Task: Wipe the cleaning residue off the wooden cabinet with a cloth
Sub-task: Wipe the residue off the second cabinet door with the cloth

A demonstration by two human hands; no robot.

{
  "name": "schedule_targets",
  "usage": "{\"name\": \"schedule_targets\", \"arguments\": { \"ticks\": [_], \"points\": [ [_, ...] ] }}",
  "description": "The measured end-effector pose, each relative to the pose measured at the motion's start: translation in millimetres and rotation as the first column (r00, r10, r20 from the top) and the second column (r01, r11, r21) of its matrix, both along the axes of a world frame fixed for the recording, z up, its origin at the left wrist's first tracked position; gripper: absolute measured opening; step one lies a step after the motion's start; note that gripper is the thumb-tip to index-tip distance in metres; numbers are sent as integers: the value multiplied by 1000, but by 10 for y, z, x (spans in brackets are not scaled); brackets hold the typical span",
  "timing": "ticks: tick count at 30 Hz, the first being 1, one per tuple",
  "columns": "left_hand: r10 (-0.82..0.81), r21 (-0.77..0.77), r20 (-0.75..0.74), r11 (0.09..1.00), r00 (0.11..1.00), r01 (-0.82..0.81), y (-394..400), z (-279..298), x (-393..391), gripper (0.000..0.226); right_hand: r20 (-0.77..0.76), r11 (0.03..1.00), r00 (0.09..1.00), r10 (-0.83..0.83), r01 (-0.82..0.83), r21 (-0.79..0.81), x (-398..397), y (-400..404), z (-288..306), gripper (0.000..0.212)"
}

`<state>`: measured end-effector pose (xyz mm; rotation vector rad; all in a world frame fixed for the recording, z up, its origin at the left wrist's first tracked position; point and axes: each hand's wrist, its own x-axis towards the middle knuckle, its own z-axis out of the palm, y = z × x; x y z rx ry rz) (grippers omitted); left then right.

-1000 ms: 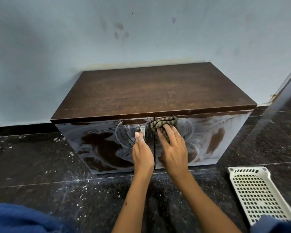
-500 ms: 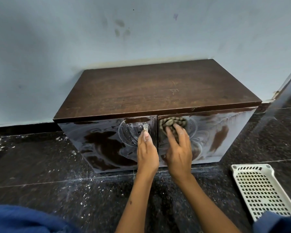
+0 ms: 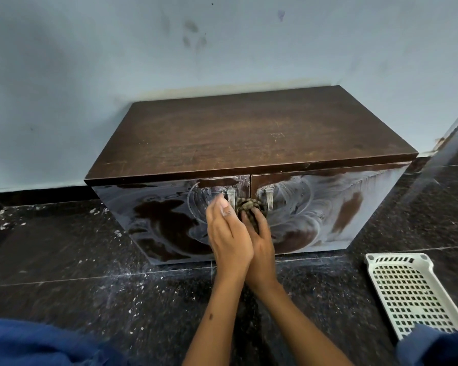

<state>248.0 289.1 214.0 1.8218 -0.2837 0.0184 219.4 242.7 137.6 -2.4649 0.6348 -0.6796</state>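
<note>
A low dark wooden cabinet (image 3: pixel 249 133) stands against the pale wall. Its two front doors are smeared with whitish swirls of cleaning residue (image 3: pixel 310 204), with a few dark patches between. A bunched brownish cloth (image 3: pixel 247 206) is pressed against the door fronts near the middle seam, between two small metal handles (image 3: pixel 269 198). My right hand (image 3: pixel 259 239) grips the cloth from below. My left hand (image 3: pixel 226 233) lies flat against the left door beside it, fingers blurred, overlapping the right hand.
A white perforated plastic tray (image 3: pixel 407 291) lies on the dark speckled stone floor (image 3: pixel 90 273) at the right. Blue fabric (image 3: pixel 32 344) fills the bottom left corner and also the bottom right. White specks litter the floor by the cabinet.
The cloth and my right hand slid left and down from the right door's top to the middle seam. My left hand dropped off the left handle, now touching the right hand.
</note>
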Motion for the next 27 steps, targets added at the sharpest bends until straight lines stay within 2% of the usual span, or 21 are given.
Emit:
{"name": "schedule_targets", "arguments": {
  "ticks": [2, 3, 4, 6, 7, 8, 9, 11, 13, 15, 17, 24, 27],
  "points": [
    [-41, -53, -27, 998, 999, 40, -3, 7, -5, 55, 39, 993, 999, -34, 29, 117, -16, 34, -87, 47],
    [-95, -74, -77, 993, 993, 89, -18, 14, -7, 57, 89, 970, 992, -94, 71, 232, -20, 62, -101, 43],
    [-159, -89, -137, 985, 978, 147, -41, 19, -10, 58, 135, 905, 969, -206, 136, 402, -31, 75, -108, 40],
    [-278, -119, -244, 959, 929, 256, -101, 28, -30, 59, 91, 659, 872, -482, 292, 693, -68, 29, -116, 38],
    [-320, -134, -286, 947, 903, 292, -130, 27, -43, 60, 43, 566, 811, -583, 367, 738, -103, -12, -115, 38],
    [-347, -142, -315, 937, 883, 318, -155, 24, -51, 62, 45, 528, 758, -650, 409, 745, -144, -48, -90, 38],
    [-365, -146, -332, 931, 870, 335, -179, 24, -49, 64, 109, 551, 718, -687, 417, 723, -179, -80, -39, 38],
    [-377, -167, -355, 926, 856, 339, -221, 30, -34, 65, 311, 675, 674, -670, 378, 634, -183, -120, 134, 37],
    [-377, -193, -378, 926, 846, 326, -251, 28, -17, 65, 458, 811, 700, -549, 314, 493, -136, -160, 282, 37],
    [-356, -184, -406, 934, 842, 306, -260, -7, -13, 65, 494, 898, 780, -383, 189, 398, -92, -158, 352, 40],
    [-341, -187, -450, 940, 825, 286, -256, -48, -12, 66, 449, 894, 853, -266, 44, 447, -92, -115, 336, 42],
    [-366, -279, -493, 926, 789, 255, -281, -78, 52, 66, 416, 917, 865, -279, 112, 383, -153, -100, 183, 39],
    [-396, -298, -514, 914, 761, 274, -291, -93, 38, 70, 433, 965, 886, -169, 58, 257, -123, -180, 279, 38]
  ]
}}
